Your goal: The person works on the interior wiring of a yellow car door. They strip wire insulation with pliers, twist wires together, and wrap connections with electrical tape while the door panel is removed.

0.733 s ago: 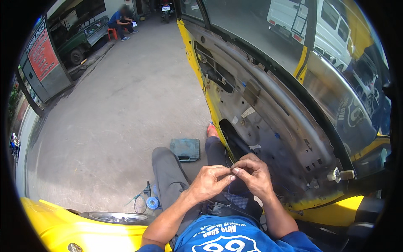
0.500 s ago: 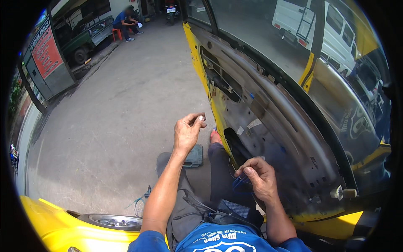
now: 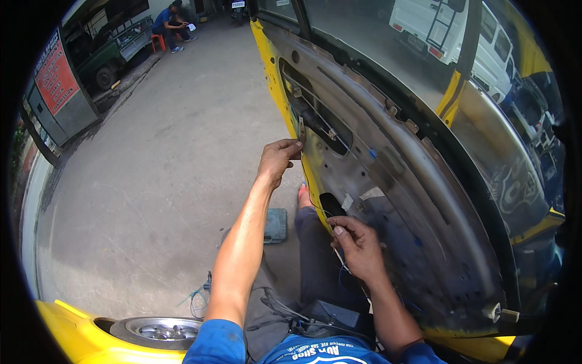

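My left hand (image 3: 280,159) is at the yellow edge of a car door (image 3: 418,200) stripped to its metal inner panel. Its thumb and fingertips are pinched together on a thin dark wire (image 3: 309,193). The wire runs down along the door edge to my right hand (image 3: 359,246), which pinches it between thumb and forefinger beside the lower opening in the panel. Below the right hand a pale strand and a loop of blue wire (image 3: 343,278) hang over my leg. The exact grip of the left fingertips is partly hidden.
A teal case (image 3: 276,225) lies on the concrete beside my legs. At lower left is a yellow car body with a wheel (image 3: 163,329); thin wires (image 3: 197,298) lie near it. A person (image 3: 173,25) sits far off. A white van (image 3: 424,30) shows through the door window.
My left hand has moved to the door's edge, its fingers now against it. My right hand has risen slightly and shifted left. The view has turned a little.
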Demonstrator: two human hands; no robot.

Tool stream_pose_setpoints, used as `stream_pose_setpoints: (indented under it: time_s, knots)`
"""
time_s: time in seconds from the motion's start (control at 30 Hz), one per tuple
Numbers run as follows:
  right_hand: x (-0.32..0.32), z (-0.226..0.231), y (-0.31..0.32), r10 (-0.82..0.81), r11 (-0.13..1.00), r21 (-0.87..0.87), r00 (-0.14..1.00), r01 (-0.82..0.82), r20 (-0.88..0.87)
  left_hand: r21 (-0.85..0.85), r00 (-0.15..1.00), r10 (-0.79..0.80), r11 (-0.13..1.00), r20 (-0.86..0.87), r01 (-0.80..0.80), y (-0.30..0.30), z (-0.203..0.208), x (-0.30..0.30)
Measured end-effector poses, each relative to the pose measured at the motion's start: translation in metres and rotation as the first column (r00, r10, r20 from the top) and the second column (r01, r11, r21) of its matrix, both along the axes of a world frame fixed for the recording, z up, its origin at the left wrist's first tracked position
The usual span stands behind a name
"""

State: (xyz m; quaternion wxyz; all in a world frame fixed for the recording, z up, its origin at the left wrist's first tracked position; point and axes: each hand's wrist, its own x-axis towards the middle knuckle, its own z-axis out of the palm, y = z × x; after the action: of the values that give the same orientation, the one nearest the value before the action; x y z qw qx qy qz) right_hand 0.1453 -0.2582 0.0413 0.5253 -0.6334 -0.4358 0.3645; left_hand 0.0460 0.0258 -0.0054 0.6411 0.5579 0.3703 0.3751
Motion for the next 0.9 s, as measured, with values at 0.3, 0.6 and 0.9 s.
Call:
stream_pose_setpoints:
  time_s: [0.3, 0.6, 0.9]
  knots:
    - [-0.004, 0.0, 0.117, -0.093, 0.983, 0.156, 0.995, 0.099, -0.046, 0.006, 0.993, 0.051, 0.999, -0.102, -0.051, -0.006, 0.045, -0.033]
    - [-0.003, 0.009, 0.159, -0.222, 0.913, 0.357, 0.975, 0.2, 0.022, -0.403, 0.881, -0.056, 0.874, 0.471, 0.271, 0.001, 0.05, -0.027]
    - [-0.004, 0.011, 0.163, -0.281, 0.885, 0.404, 0.957, 0.232, 0.065, -0.426, 0.832, -0.026, 0.85, 0.554, 0.309, -0.002, 0.041, -0.015]
